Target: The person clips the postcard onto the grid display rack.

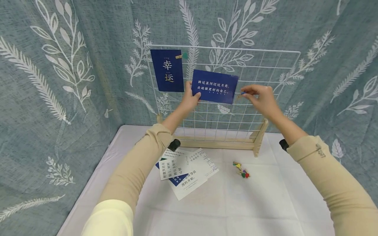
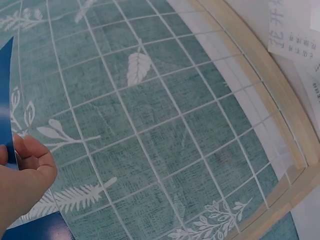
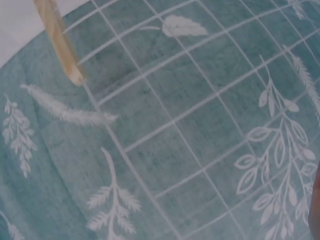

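**Two hands at a blue card on a wire grid panel**

Nearest the viewer, a white-covered table carries a loose pile of printed cards, white and blue, overlapping one another. To their right, well apart, lies a small heap of coloured clips. Both beige sleeves reach forward over these items.

Beyond them a white wire grid stands upright in a wooden base at the rear of the table. The left hand pinches the lower left corner of a dark blue card with white lettering, holding it flat against the grid near mid-height; the left wrist view shows thumb and fingers closed on the card's edge. The right hand is at the card's right edge, its thumb and forefinger pinching a small blue clip.

Higher and to the left, a second blue card hangs upright, fastened to the grid by a wooden clip at its top right corner.

Farthest back hangs a teal curtain printed with white leaves.
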`<state>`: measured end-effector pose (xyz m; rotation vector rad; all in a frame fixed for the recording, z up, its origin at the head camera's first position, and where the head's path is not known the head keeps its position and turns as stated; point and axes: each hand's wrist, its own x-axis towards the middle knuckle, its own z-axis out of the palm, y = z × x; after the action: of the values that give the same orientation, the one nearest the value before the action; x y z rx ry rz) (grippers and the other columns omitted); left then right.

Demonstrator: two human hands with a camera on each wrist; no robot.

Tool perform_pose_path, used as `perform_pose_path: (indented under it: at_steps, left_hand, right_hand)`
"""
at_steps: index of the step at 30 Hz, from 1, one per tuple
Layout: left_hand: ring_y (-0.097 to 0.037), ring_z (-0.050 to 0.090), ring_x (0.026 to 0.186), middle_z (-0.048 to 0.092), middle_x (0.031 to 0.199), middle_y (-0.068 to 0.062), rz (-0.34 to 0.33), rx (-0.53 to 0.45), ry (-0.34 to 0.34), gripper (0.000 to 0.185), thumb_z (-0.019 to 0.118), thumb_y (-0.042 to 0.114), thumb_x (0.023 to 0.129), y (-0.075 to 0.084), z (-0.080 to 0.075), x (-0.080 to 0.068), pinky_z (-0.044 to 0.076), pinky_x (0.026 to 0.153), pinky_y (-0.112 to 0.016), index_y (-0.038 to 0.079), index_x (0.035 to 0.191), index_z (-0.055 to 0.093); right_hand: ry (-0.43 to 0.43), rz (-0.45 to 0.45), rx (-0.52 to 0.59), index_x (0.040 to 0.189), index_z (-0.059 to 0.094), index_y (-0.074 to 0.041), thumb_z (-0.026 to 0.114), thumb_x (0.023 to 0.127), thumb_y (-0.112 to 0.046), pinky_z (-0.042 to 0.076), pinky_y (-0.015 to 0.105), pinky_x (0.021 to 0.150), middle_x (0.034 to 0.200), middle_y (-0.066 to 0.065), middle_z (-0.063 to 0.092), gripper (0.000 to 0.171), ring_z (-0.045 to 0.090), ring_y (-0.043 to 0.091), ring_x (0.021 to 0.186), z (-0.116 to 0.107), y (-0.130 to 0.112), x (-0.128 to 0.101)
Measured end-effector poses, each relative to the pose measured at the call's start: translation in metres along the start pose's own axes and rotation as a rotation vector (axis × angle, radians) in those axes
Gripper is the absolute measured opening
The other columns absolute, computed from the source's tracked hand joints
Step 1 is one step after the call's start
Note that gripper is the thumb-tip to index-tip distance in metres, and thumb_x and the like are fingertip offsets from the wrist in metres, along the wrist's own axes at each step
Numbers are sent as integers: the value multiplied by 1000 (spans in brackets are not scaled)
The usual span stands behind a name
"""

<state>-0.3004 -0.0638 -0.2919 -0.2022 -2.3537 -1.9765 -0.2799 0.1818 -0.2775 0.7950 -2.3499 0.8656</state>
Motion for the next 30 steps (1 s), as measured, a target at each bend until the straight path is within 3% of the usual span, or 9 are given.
perform_pose_path:
  at_steps: [5, 10, 12, 17, 19, 25, 30]
  left_hand:
    - [-15, 43, 71, 47, 113, -14, 9, -1, 29, 33, 36, 2, 100, 3, 1, 5, 36, 58, -19, 9, 128, 21]
    - [-14, 42, 70, 46, 102, -7, -10, -12, 61, 33, 37, 5, 100, 8, 0, 9, 36, 60, -21, 13, 128, 22]
    - [-15, 43, 73, 46, 103, -7, -26, -18, 79, 33, 37, 6, 100, 10, -1, 11, 36, 61, -22, 15, 128, 22]
    - [-21, 48, 85, 49, 122, -17, -41, -9, 100, 33, 37, 7, 101, 12, 0, 12, 38, 66, -23, 14, 129, 21]
    - [-25, 51, 91, 47, 129, -21, -41, -4, 108, 34, 37, 7, 101, 11, 1, 12, 40, 70, -25, 12, 130, 21]
    - [-32, 54, 115, 46, 134, -21, -38, 18, 158, 36, 40, 9, 100, 10, 5, 14, 48, 91, -34, 10, 133, 24]
    - [-30, 52, 121, 46, 134, -20, -21, 14, 181, 36, 41, 9, 100, 12, 8, 17, 47, 99, -35, 9, 134, 27]
  right_hand:
    - [16, 14, -13, 103, 66, 9, 61, 87, 3, 55, 42, 78, 98, 26, 69, 18, 67, 36, 87, -6, -5, 15]
    - [57, 18, -30, 98, 66, 10, 63, 86, 2, 47, 11, 73, 95, 25, 69, 15, 67, 32, 83, -11, -9, 31]
    - [96, 37, -21, 96, 66, 10, 64, 86, 1, 40, 4, 69, 94, 25, 69, 14, 67, 16, 77, -13, -10, 38]
    - [198, 126, 70, 92, 66, 12, 66, 85, 0, 41, 3, 67, 93, 28, 67, 14, 47, -18, 65, -14, -11, 53]
    - [240, 163, 101, 92, 65, 13, 66, 85, 0, 42, 3, 66, 90, 24, 69, 14, 46, -19, 63, -13, -12, 58]
    - [370, 271, 144, 91, 68, 10, 69, 84, -5, 40, 7, 62, 73, -6, 63, 16, 47, -15, 59, -12, -17, 78]
    - [354, 334, 84, 95, 70, 7, 67, 86, -9, 39, 7, 62, 89, 16, 71, 18, 43, -17, 58, -12, -21, 88]
